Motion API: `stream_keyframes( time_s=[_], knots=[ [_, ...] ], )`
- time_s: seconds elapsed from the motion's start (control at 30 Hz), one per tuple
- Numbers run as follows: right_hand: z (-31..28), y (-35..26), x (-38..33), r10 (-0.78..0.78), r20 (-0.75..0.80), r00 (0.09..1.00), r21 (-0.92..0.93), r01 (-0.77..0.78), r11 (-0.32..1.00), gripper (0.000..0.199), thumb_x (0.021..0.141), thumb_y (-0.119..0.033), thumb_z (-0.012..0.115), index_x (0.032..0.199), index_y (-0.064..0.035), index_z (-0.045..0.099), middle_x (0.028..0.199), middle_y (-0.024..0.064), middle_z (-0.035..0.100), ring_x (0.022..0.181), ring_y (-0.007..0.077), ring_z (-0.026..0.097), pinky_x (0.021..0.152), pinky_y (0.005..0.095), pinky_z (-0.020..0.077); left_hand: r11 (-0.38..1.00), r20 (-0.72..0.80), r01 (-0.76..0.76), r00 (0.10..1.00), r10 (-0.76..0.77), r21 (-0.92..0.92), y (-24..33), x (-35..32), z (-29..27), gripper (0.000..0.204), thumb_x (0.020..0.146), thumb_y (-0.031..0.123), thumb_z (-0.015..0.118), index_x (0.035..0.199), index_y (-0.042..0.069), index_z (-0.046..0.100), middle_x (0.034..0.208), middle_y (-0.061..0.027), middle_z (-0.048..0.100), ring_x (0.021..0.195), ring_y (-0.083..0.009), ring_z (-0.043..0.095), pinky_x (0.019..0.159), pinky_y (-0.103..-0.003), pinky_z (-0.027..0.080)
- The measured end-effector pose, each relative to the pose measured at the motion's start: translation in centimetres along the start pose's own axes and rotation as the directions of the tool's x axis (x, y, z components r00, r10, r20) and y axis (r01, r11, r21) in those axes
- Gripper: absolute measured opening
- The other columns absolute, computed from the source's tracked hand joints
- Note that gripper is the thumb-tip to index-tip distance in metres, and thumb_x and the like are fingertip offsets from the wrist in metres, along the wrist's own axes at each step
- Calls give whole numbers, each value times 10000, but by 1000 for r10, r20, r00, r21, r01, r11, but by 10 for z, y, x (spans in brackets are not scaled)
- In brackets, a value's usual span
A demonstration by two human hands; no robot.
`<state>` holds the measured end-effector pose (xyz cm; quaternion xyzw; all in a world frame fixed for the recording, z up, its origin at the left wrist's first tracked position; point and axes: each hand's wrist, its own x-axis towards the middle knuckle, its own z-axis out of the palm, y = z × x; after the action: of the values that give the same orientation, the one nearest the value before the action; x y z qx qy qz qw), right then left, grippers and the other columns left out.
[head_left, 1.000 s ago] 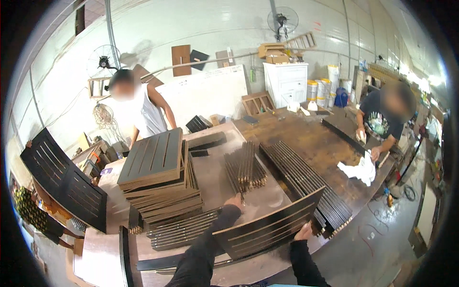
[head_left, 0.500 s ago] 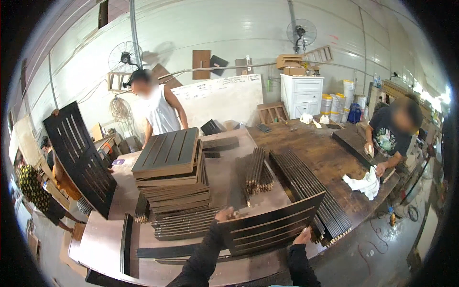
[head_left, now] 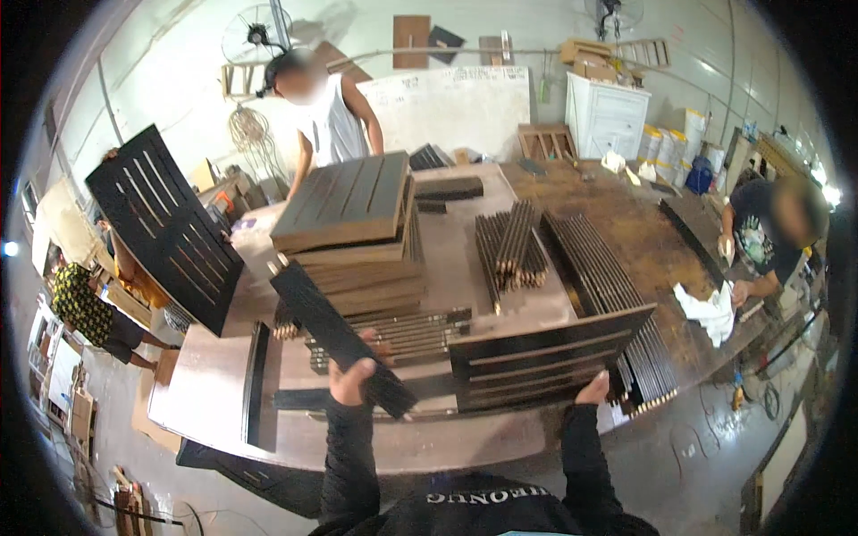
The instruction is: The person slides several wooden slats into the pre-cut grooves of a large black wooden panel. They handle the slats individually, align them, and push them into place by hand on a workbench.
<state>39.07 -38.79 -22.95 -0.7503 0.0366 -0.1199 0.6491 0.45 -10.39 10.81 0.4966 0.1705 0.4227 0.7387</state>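
Observation:
My left hand (head_left: 353, 380) is wrapped round a dark, flat wooden rail (head_left: 332, 332), with pale dowel ends showing at its tips. The rail slants from upper left to lower right, raised in front of the panel stack. My right hand (head_left: 593, 388) grips the lower right edge of a black slotted panel (head_left: 545, 362), which stands tilted on its long edge near the table's front. Behind the rail lies a layer of dark slats (head_left: 429, 332). Right of the panel is a long row of dark dowelled slats (head_left: 601, 277).
A tall stack of slotted panels (head_left: 344, 201) stands left of centre. More slats (head_left: 514, 246) are piled beyond it. At left a person holds up a large black panel (head_left: 165, 228). Another person stands behind the stack. At right a person works beside a white cloth (head_left: 706, 313).
My left hand has moved left, and the rail, blurred and near upright before, now slants across the stack's front. My right hand keeps hold of the slotted panel. The view has tipped downward.

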Motion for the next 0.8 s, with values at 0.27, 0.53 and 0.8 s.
stream_keyframes(
  time_s=[0.27,0.53,0.8],
  knots=[
    [-8,-1,21,-281,-79,957,175,291,941,552,921,-428,380,1067,82,534,1037,160,587,945,242,542,833,335,403,1000,60,21,998,-22,11,0,6,33,550,761,185,600,1253,14,423,783,-13,499,693,-110,476,623,-229,392],
    [-7,-14,3,-292,81,953,225,268,937,576,928,-476,308,1011,49,531,940,112,579,874,220,528,783,333,404,975,243,-131,966,85,178,-20,24,79,389,627,19,716,925,43,467,794,-37,549,639,-120,548,587,-238,469],
    [-6,-38,-11,-309,81,948,62,305,950,647,899,-554,306,1041,37,530,977,112,587,923,219,531,815,332,391,952,199,-195,969,149,236,-38,12,82,585,847,299,530,1291,-5,301,960,3,411,744,-76,359,628,-182,317]
  ],
)
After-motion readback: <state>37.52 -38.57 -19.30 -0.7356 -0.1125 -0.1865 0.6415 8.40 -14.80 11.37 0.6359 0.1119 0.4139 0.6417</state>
